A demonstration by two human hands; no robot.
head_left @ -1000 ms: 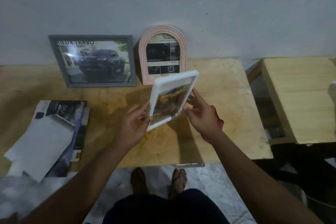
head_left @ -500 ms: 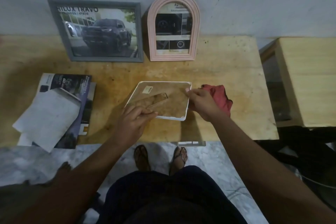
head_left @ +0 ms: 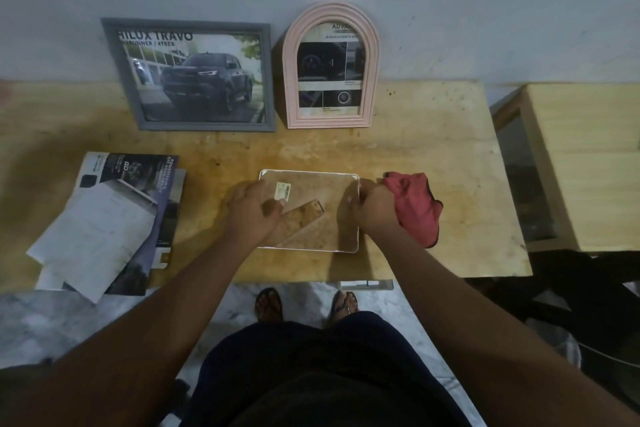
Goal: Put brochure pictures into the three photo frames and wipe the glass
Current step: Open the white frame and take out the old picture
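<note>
A white photo frame (head_left: pixel 313 184) lies face down on the wooden table (head_left: pixel 433 191), its brown back board and stand up. My left hand (head_left: pixel 251 213) rests on the frame's left side, fingers curled at the stand. My right hand (head_left: pixel 372 208) pinches the frame's right edge. A grey frame (head_left: pixel 190 74) with a truck picture and a pink arched frame (head_left: pixel 330 66) with a brochure picture lean on the wall at the back. A red cloth (head_left: pixel 414 210) lies just right of my right hand. Brochures (head_left: pixel 114 218) sit at the left.
A second wooden table (head_left: pixel 585 163) stands to the right across a gap. The near table edge runs just below the white frame, with my sandalled feet (head_left: pixel 304 302) on the marble floor below it.
The white frame was held upright in both hands, then laid face down on the table. Both hands have stayed on it and shifted along its left and right sides.
</note>
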